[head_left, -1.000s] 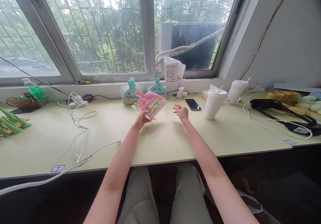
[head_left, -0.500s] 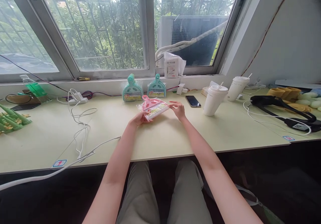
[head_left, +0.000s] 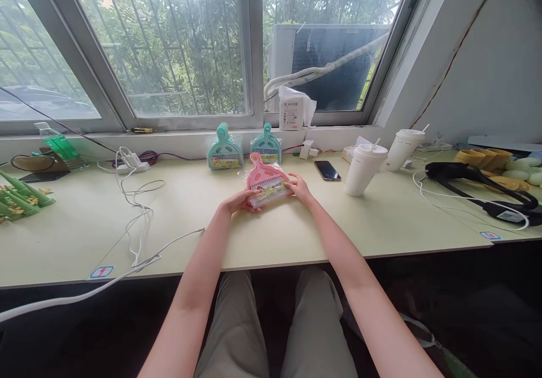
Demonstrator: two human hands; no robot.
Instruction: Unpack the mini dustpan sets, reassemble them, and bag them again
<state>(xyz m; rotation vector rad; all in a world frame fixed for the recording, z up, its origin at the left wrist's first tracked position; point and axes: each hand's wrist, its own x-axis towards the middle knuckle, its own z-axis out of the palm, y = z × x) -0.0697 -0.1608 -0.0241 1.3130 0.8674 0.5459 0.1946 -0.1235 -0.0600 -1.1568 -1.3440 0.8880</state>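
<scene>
A pink mini dustpan and brush set (head_left: pixel 266 180) in a clear plastic wrapper is held between my two hands, just over the middle of the table. My left hand (head_left: pixel 242 201) grips its lower left corner, with the thumb on the front. On the right edge, my right hand (head_left: pixel 300 189) is closed with the thumb in front. The set leans back with its handle pointing up and away. Behind it, a stack of wrapped green dustpan sets (head_left: pixel 224 151) stands against the sill, and another green dustpan set (head_left: pixel 266 145) is to its right.
Right of my hands lie a black phone (head_left: pixel 327 170) and two white lidded cups, the nearer cup (head_left: pixel 364 169) with a straw. A tissue pack (head_left: pixel 292 111) rests on the sill. White cables (head_left: pixel 139 209) cross the left side. Black headgear (head_left: pixel 478 189) lies far right.
The pink set has turned more upright and faces me, its handle now higher and further right. My right hand has shifted down along its edge, and my left hand has moved slightly right.
</scene>
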